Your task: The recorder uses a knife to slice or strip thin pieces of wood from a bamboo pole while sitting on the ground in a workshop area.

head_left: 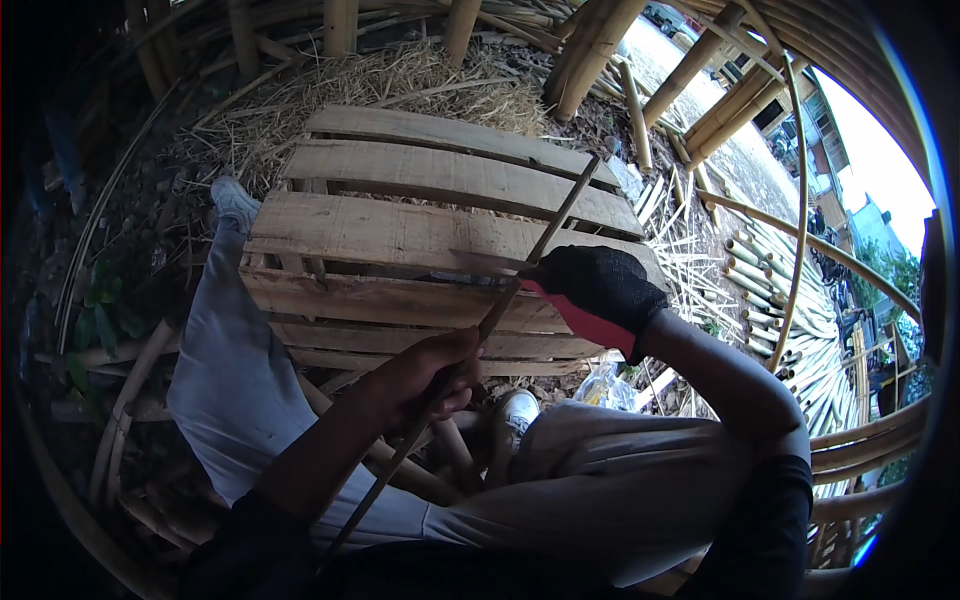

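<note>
A bamboo workshop under a curved bamboo frame, with dry straw [400, 75] heaped on the dirt floor and a wooden pallet [400, 235] lying in front of the seated person. At the far left, green leaves [105, 320] grow among loose canes. The person's left leg in grey trousers stretches along the pallet's left side, ending in a pale shoe [232, 200]. Nearer the middle, the bare left hand [430, 375] has its fingers wrapped tight around a thin bamboo strip [520, 280], which slants from the lower left, past the knees, up over the pallet boards to the upper right. Just right of that, the right hand [595, 290], in a black glove with a red cuff, grips a knife [480, 265]; its fingers are closed on the handle, and the blade points left and meets the strip above the pallet. Below sits the other shoe [515, 410]. Farther right, cut bamboo poles [770, 290] lie stacked on the ground in daylight.
</note>
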Available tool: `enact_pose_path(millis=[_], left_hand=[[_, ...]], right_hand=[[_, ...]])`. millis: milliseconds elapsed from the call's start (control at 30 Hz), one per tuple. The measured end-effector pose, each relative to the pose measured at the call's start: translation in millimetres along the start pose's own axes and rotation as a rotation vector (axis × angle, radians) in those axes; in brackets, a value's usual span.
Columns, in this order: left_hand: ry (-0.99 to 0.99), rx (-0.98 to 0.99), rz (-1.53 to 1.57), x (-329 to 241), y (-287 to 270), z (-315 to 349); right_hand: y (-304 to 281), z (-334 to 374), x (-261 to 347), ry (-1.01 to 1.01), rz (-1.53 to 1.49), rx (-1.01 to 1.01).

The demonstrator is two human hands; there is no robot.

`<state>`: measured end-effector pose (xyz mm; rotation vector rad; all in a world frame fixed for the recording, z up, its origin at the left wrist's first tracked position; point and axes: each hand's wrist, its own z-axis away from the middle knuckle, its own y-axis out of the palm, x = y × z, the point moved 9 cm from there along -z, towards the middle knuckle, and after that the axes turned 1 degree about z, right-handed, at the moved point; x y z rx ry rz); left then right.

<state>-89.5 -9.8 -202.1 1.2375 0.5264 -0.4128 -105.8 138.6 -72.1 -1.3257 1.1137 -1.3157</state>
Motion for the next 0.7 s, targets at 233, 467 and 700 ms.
enact_pose_path(millis=[233, 467, 700], left_hand=[[0.117, -0.176, -0.273, -15.8, 2.3, 6.7], [0.095, -0.219, -0.218, -12.9, -5.6, 3.8], [0.058, -0.245, -0.313, -17.1, -1.1, 9.1]], right_hand=[[3.5, 8.0, 17.3, 0.094, 0.287, 0.122], [13.8, 6.4, 39.0, -0.142, 0.364, -0.062], [25.2, 4.3, 39.7, 0.117, 0.259, 0.291]])
